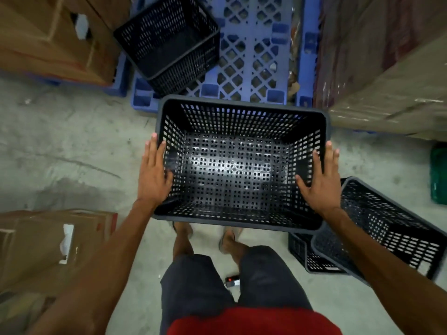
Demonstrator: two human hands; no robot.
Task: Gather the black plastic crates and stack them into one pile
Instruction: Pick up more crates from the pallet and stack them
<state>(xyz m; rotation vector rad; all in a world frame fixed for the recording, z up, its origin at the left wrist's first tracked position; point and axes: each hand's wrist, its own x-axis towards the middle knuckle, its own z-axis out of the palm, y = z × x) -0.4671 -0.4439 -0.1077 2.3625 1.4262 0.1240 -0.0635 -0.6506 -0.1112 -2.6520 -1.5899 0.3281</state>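
I hold an empty black mesh crate [242,165] upright in front of me, above my feet. My left hand [154,175] grips its left wall, fingers straight along the outside and thumb inside. On the right wall my right hand [321,180] holds the same way. A second black crate [169,42] sits tilted on the blue pallet [254,56] ahead. To my right a third black crate [387,226] leans on its side over another black crate [304,255] on the floor.
Cardboard boxes stand at the top left [48,37] and lower left [43,245]. Wrapped cartons [387,68] rise at the right. A green object [439,175] is at the right edge. A small device with a red light [232,281] lies on the concrete floor between my legs.
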